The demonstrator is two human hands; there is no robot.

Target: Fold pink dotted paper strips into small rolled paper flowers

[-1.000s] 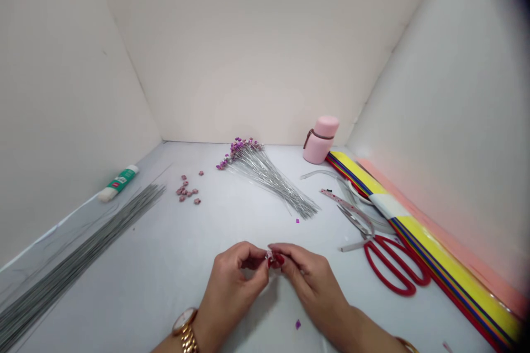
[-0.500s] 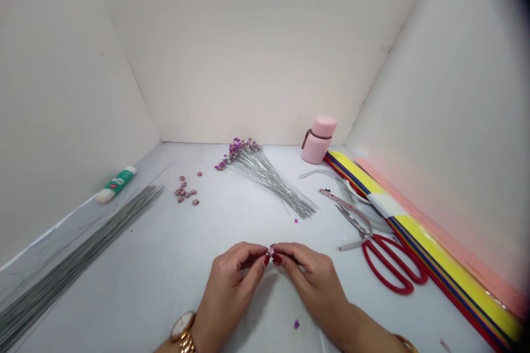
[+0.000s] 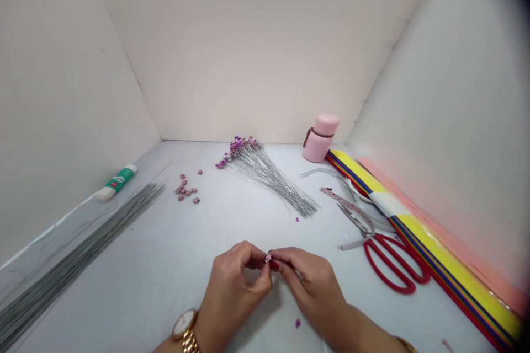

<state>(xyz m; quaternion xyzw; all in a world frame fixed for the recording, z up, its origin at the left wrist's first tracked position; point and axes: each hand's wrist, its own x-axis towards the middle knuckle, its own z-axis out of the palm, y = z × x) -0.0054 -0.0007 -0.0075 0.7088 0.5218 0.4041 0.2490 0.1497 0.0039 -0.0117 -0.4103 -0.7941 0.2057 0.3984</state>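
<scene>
Where three smooth white board walls meet a pale, matte white tabletop (image 3: 165,287), a person's two bare hands work close together near the front edge of the view. The left hand (image 3: 234,298) and right hand (image 3: 310,292) face each other, their fingers curled narrowly into pinches. Between the fingertips (image 3: 274,266), which have glossy red nails, they hold a tiny pink piece (image 3: 268,257), too small to make out its exact shape. A gold link wristwatch (image 3: 185,326) circles the left wrist, and a thin gold bracelet (image 3: 406,344) shows at the right wrist. A small purple scrap (image 3: 297,323) lies on the table just beyond the right forearm.

Farther ahead, a fan of thin silver wires (image 3: 269,179) ends in a cluster of purple beaded tips. To its left sits a small scatter of dusky pink pieces (image 3: 184,190). Beyond them, a long bundle of straight grey wires (image 3: 74,259) runs diagonally beside a green-and-white tube (image 3: 116,182). A rounded pink bottle (image 3: 318,139) with a brown strap stands upright in the back corner. At right, red-handled scissors (image 3: 387,263) lie beside a dotted pink strip (image 3: 345,202), near a long, glossy stack of yellow, blue and red sheets (image 3: 439,253) and a peach sheet (image 3: 464,242).
</scene>
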